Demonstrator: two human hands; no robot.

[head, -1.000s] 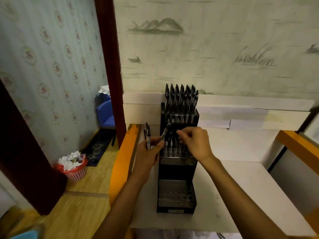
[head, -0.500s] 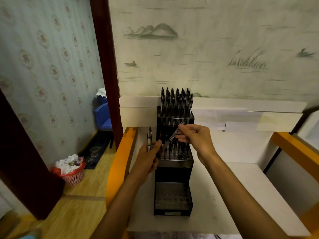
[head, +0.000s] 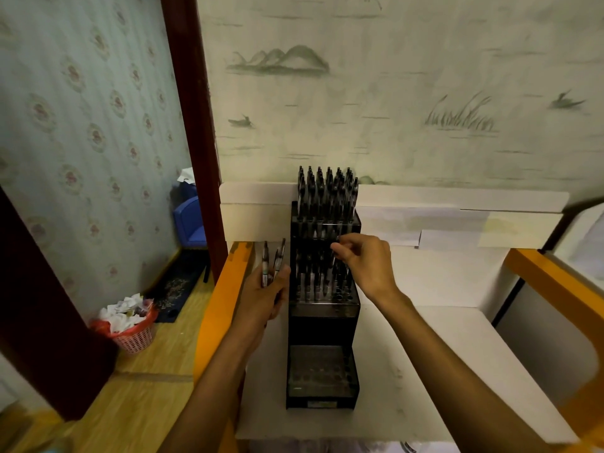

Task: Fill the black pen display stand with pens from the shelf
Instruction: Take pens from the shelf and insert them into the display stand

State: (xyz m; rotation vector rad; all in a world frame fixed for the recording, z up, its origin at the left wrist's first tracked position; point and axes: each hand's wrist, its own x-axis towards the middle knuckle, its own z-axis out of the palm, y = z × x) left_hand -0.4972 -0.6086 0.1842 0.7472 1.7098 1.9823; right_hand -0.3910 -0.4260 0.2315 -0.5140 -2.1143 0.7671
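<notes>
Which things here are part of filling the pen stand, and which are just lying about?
Part of the job:
black pen display stand
spare pens held in the left hand
right hand, over the middle tier
white shelf

Just lying about:
pink waste basket
blue chair
dark floor mat

Right hand [head: 366, 264] hides middle-tier pens [head: 313, 276]; grasp unclear

- Light: dim and warm indoors; I see no lamp in frame — its source I cannot tell.
- Shadows: the black pen display stand [head: 322, 322] reads nearly featureless; its pens merge.
- Distortion: wide-angle bending at my frame edges; door frame [head: 192, 125] leans.
- Focus: soft throughout, corners smeared, mild grain.
</notes>
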